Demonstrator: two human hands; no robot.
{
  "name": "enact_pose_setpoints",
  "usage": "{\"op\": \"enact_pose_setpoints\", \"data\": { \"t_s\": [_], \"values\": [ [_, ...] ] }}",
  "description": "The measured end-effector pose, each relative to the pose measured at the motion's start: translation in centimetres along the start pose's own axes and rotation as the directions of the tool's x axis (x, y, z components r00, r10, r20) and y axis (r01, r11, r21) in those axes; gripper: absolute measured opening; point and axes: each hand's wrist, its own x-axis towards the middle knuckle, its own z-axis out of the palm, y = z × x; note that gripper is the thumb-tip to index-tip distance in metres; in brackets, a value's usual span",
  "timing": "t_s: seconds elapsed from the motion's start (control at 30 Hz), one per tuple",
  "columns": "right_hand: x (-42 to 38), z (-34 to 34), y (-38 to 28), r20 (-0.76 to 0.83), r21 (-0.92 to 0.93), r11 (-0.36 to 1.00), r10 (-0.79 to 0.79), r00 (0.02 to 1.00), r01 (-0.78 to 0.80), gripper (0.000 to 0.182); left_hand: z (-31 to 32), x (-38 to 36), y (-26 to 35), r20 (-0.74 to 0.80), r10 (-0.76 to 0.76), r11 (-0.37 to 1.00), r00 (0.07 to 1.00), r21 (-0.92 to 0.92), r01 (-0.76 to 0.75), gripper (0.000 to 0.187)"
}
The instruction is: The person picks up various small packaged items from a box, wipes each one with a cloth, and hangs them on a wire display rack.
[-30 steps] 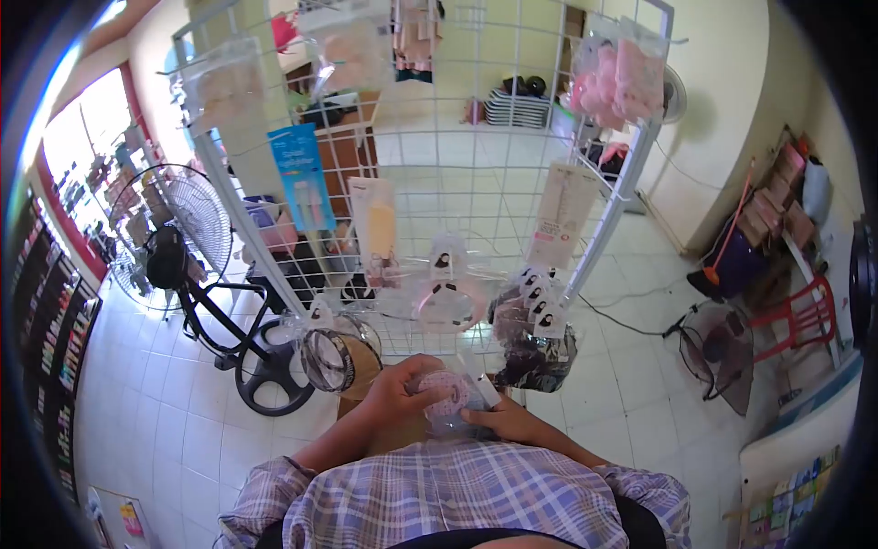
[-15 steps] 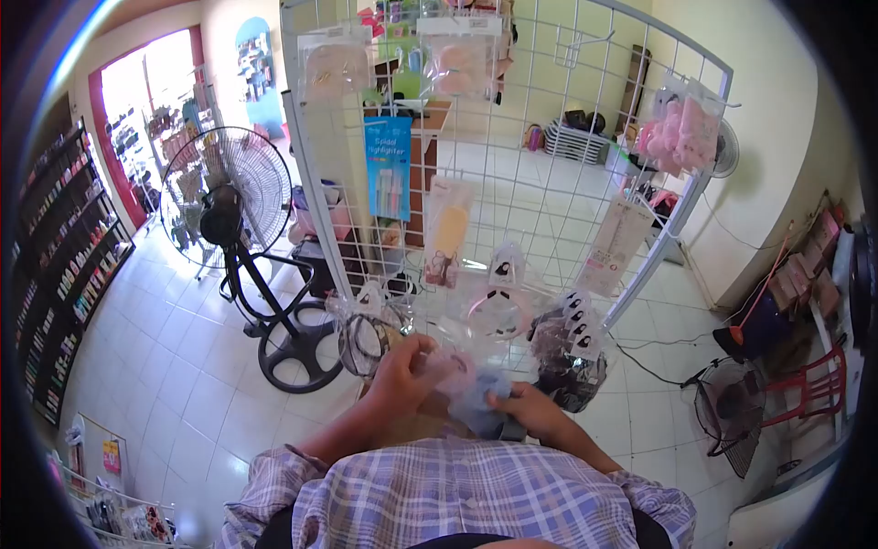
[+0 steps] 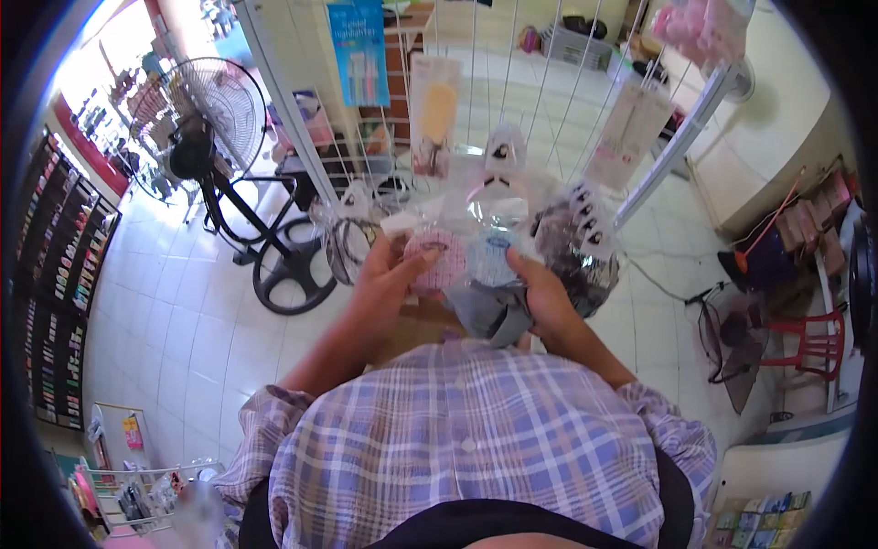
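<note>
My left hand (image 3: 386, 282) is closed on a round pink patterned packet (image 3: 437, 263), its thumb lying across the edge. Beside it, my right hand (image 3: 551, 295) grips a round pale-blue patterned packet (image 3: 491, 258), thumb on top. A grey, crumpled, fabric-like piece (image 3: 489, 314) hangs below the blue one, against my right fingers. Both packets are held side by side in front of my chest, with shiny clear plastic around them. What is inside them cannot be made out. Just behind are bagged goods on the rack, including dark packs (image 3: 578, 240) to the right.
A white wire grid rack (image 3: 631, 188) stands ahead, hung with a blue highlighter pack (image 3: 358, 55) and other packets. A black standing fan (image 3: 291, 265) is at the left, a shelf of small bottles (image 3: 64, 293) beyond. At right are a red chair (image 3: 807, 346) and another fan (image 3: 727, 334).
My view has tilted down, so the rack sits higher. Both hands now spread the pink and blue packets side by side with faces showing; earlier they were bunched together.
</note>
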Motion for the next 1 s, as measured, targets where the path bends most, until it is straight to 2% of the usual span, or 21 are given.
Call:
{"op": "enact_pose_setpoints", "data": {
  "t_s": [0.03, 0.1, 0.13, 0.2, 0.23, 0.3, 0.33, 0.37, 0.4, 0.43, 0.47, 0.53, 0.57, 0.63, 0.7, 0.73, 0.8, 0.87, 0.97, 1.0],
  "values": [
    [0.0, -0.2, 0.2, -0.012, 0.015, 1.0, 0.019, 1.0, -0.018, 0.034, -0.1, -0.1, -0.3, 0.029, -0.008, 1.0, 1.0, -0.005, 0.009, 0.037],
    [-0.1, -0.8, 0.3, 0.066, -0.224, 0.97, 0.115, 0.991, -0.098, 0.034, -0.1, -0.1, -1.5, 0.029, -0.004, 1.0, 1.0, 0.025, 0.003, 0.036],
    [-0.2, -1.1, 0.8, 0.058, -0.219, 0.97, 0.12, 0.991, -0.104, 0.034, -0.2, 0.0, -2.2, 0.037, 0.02, 0.998, 0.999, 0.055, -0.022, 0.035],
    [-0.3, -1.9, 1.7, 0.136, -0.427, 0.904, 0.04, 0.99, 0.022, 0.034, -0.9, 0.4, -3.5, 0.039, 0.016, 0.994, 0.999, 0.111, -0.02, 0.035],
    [-0.4, -2.0, 1.9, 0.122, -0.42, 0.907, 0.04, 0.992, 0.015, 0.034, -1.1, 0.5, -4.1, 0.041, 0.017, 0.986, 0.999, 0.168, -0.023, 0.034],
    [-0.9, -2.4, 1.9, 0.057, -0.195, 0.975, 0.122, 0.991, -0.109, 0.034, -1.1, 0.8, -5.1, 0.08, 0.027, 0.98, 0.996, 0.193, -0.042, 0.035],
    [-1.2, -2.4, 1.9, 0.037, -0.182, 0.977, 0.121, 0.992, -0.113, 0.034, -0.9, 0.9, -5.5, 0.112, 0.052, 0.973, 0.992, 0.218, -0.075, 0.035],
    [-1.5, -2.1, 2.0, 0.053, -0.048, 0.992, 0.115, 0.992, -0.113, 0.034, -0.6, 0.9, -5.8, 0.125, 0.033, 0.975, 0.992, 0.215, -0.059, 0.035],
    [-1.8, -2.0, 2.2, 0.069, 0.087, 0.99, 0.104, 0.992, -0.11, 0.035, -0.1, 0.9, -5.8, 0.15, 0.008, 0.952, 0.989, 0.303, -0.054, 0.033],
    [-1.7, -2.4, 3.1, 0.052, -0.088, 0.995, 0.056, 0.997, -0.051, 0.038, 0.2, 0.8, -5.8, 0.172, -0.017, 0.92, 0.985, 0.388, -0.052, 0.031],
    [-1.8, -2.8, 3.6, 0.038, -0.078, 0.995, 0.059, 0.998, -0.056, 0.038, 0.4, 0.7, -5.7, 0.177, -0.033, 0.921, 0.984, 0.387, -0.039, 0.031],
    [-1.7, -3.2, 4.0, -0.017, -0.47, 0.88, -0.087, 0.996, 0.068, 0.039, 0.6, 1.0, -5.2, 0.21, -0.04, 0.871, 0.977, 0.487, -0.069, 0.026],
    [-1.7, -3.3, 3.9, -0.018, -0.469, 0.88, -0.088, 0.996, 0.069, 0.039, 0.4, 1.4, -5.1, 0.212, -0.04, 0.87, 0.977, 0.488, -0.07, 0.026],
    [-1.8, -3.2, 3.9, -0.069, -0.42, 0.902, -0.147, 0.987, 0.105, 0.039, -0.3, 2.4, -4.8, 0.102, -0.017, 0.963, 0.995, 0.27, -0.011, 0.02],
    [-2.3, -2.5, 2.8, -0.061, -0.415, 0.904, -0.137, 0.989, 0.1, 0.038, -0.7, 3.4, -4.3, 0.067, 0.122, 0.963, 0.99, 0.234, -0.134, 0.014],
    [-2.3, -2.1, 2.3, -0.051, -0.414, 0.905, -0.132, 0.99, 0.099, 0.038, -0.9, 3.8, -3.9, 0.063, 0.111, 0.964, 0.992, 0.238, -0.123, 0.014],
    [-2.0, -2.1, 2.1, -0.044, -0.374, 0.92, -0.144, 0.989, 0.117, 0.036, -0.8, 4.2, -2.6, 0.071, 0.279, 0.932, 0.958, 0.218, -0.288, 0.012],
    [-1.6, -1.9, 2.0, -0.083, -0.384, 0.915, -0.171, 0.982, 0.126, 0.034, -0.1, 4.1, -1.8, 0.038, 0.261, 0.947, 0.965, 0.185, -0.263, 0.012],
    [-0.7, -2.1, 2.7, -0.082, -0.332, 0.931, -0.188, 0.979, 0.151, 0.036, 0.2, 4.0, -2.0, 0.007, 0.233, 0.935, 0.972, 0.274, -0.226, 0.012],
    [-0.5, -2.0, 2.8, -0.077, -0.314, 0.936, -0.194, 0.978, 0.161, 0.036, -0.1, 3.9, -2.7, 0.056, 0.202, 0.926, 0.978, 0.313, -0.21, 0.012]
  ]
}}
